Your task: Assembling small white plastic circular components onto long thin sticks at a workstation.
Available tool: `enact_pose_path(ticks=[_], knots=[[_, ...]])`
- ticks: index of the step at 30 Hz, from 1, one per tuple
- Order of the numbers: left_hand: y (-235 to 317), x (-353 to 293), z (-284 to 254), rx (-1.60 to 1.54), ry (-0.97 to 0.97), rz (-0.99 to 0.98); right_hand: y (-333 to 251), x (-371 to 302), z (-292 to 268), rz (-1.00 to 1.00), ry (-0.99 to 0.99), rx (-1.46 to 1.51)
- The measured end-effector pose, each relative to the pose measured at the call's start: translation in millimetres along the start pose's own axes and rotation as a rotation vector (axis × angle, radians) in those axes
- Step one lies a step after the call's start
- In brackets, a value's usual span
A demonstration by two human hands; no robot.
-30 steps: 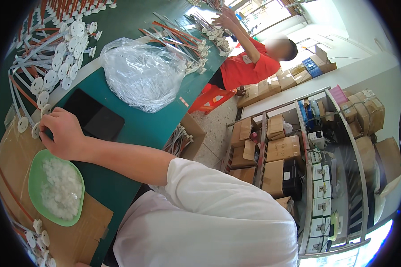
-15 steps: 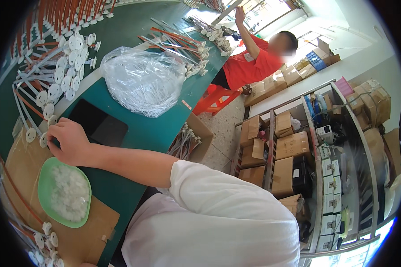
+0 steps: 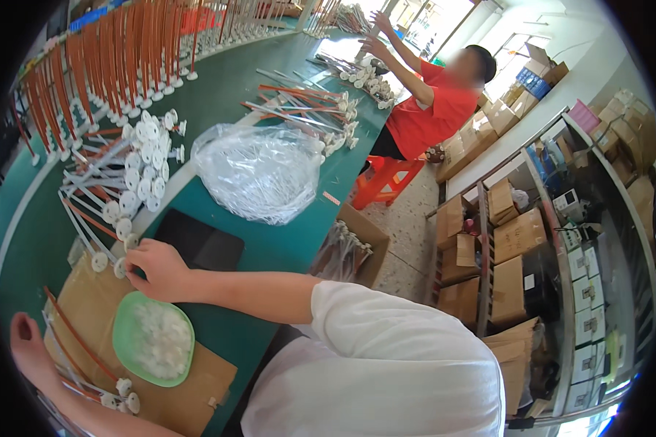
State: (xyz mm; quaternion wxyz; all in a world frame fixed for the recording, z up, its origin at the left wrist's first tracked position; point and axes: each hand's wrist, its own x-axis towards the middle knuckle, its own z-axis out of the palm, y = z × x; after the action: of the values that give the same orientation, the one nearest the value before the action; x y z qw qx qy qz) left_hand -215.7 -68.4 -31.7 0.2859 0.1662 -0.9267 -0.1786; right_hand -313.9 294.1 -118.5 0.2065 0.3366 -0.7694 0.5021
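- Two bare arms reach over the green tabletop [image 3: 266, 244]: the right hand [image 3: 159, 271] bends downward, fingers curled beside white discs [image 3: 100, 261], and whether it pinches one cannot be told; the left hand [image 3: 29, 342] is raised and curled, its fingertip contact unclear.
- Brown carton [image 3: 517, 239], shelved beyond the tabletop's near edge; faint writing, too small to read.
- Cardboard sheet [image 3: 197, 393], along that edge.
- Clear plastic bag [image 3: 259, 175], farther along it.
- Black slab [image 3: 200, 244], between bag and right hand.
- Green bowl [image 3: 124, 339], on the sheet.
- White discs: at the sheet's far corner.
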Motion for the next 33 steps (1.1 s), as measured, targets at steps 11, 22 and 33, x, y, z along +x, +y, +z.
enact_pose_path(ticks=[11, 22, 33], knots=[[19.1, -11.2, -3.4, 0.195, 0.137, 0.015, -8.0, 0.8, -0.9, -0.003, -0.043, 0.057], [35.9, -14.8, -20.1, 0.142, 0.156, -0.010, -4.9, 0.4, -1.7, 0.003, -0.046, 0.062], [35.9, -13.9, -30.4, 0.021, 0.169, 0.158, -9.9, 2.7, 1.7, -0.011, -0.038, 0.077]])
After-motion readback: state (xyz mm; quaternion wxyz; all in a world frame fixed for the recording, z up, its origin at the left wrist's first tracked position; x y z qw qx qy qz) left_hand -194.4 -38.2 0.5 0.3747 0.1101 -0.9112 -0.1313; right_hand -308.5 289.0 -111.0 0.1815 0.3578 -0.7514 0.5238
